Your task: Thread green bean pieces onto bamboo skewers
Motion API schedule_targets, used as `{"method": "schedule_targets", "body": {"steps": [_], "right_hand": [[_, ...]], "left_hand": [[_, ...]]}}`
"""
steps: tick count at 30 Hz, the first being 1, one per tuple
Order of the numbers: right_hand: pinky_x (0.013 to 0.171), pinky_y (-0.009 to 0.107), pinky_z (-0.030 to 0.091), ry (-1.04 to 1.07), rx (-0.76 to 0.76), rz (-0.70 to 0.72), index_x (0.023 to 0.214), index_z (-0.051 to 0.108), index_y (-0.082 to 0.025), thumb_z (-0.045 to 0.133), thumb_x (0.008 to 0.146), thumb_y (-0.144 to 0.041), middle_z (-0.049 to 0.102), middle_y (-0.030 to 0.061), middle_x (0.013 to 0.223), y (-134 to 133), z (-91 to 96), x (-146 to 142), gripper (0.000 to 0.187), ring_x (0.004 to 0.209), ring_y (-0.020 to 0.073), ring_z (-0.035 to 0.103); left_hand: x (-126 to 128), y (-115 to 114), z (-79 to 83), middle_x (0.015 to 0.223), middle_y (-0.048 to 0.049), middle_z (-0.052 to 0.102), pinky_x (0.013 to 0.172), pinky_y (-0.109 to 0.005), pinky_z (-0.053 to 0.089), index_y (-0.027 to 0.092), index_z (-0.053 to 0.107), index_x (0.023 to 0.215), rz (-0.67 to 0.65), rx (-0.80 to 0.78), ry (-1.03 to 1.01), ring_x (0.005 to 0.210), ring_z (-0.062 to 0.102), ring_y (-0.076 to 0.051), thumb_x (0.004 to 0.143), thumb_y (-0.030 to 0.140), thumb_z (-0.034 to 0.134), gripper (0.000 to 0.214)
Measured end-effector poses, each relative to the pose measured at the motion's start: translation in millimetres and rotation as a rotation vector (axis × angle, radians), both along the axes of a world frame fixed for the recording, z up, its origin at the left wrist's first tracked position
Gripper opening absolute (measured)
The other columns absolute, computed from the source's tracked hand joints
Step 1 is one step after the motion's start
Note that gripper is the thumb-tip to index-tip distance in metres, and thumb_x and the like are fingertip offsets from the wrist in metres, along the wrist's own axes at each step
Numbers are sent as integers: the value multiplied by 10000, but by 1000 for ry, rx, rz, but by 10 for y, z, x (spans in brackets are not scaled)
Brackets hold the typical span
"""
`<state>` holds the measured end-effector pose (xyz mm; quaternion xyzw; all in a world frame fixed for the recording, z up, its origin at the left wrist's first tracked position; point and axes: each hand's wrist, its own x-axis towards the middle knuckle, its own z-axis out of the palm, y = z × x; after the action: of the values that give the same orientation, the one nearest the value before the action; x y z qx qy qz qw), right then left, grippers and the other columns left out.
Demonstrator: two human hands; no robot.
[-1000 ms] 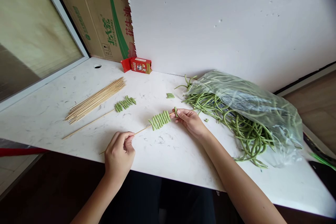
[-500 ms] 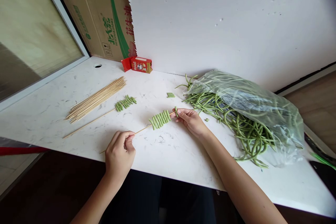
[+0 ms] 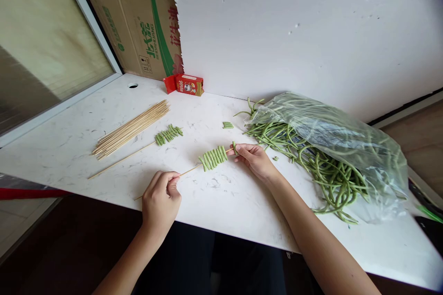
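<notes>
My left hand (image 3: 161, 198) is closed on a thin wooden skewer (image 3: 190, 170) near its lower end. Several short green bean pieces (image 3: 213, 158) sit side by side on the skewer's upper part. At the tip, my right hand (image 3: 254, 159) pinches one more bean piece (image 3: 234, 148), which stands crosswise to the skewer; whether the tip has gone through it I cannot tell. A second skewer (image 3: 121, 161) loaded with bean pieces (image 3: 169, 134) lies on the table to the left. A few loose cut pieces (image 3: 228, 125) lie beyond my right hand.
A bundle of bare skewers (image 3: 131, 129) lies at left on the white table (image 3: 221, 207). Long green beans (image 3: 332, 175) spill from a clear plastic bag (image 3: 384, 166) at right. A small red box (image 3: 189, 85) stands at the back before a cardboard carton (image 3: 138, 32).
The view has shifted slightly, moving everything a little to the right. Both hands keep their holds on the skewer and the bean piece, and the piece at the tip tilts slightly more.
</notes>
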<state>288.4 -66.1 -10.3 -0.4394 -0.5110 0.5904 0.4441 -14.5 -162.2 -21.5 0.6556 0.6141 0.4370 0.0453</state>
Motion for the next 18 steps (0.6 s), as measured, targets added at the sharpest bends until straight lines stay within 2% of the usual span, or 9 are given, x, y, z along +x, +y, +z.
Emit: {"method": "schedule_targets", "body": {"steps": [13, 18], "right_hand": [[792, 333, 577, -40, 40, -19, 966, 864, -241, 767, 913, -551, 810, 83, 1150, -50, 45, -65, 328, 1050, 245, 701], [803, 358, 579, -44, 9, -28, 978, 861, -239, 790, 889, -556, 824, 84, 1075, -50, 61, -72, 336, 972, 238, 715]], "left_hand": [[-1, -9, 7, 905, -33, 733, 727, -278, 543, 217, 685, 927, 5, 0, 2, 836, 705, -184, 892, 27, 540, 242], [3, 4, 7, 898, -29, 728, 716, -272, 540, 216, 683, 924, 6, 2, 9, 821, 701, -176, 901, 37, 542, 229]]}}
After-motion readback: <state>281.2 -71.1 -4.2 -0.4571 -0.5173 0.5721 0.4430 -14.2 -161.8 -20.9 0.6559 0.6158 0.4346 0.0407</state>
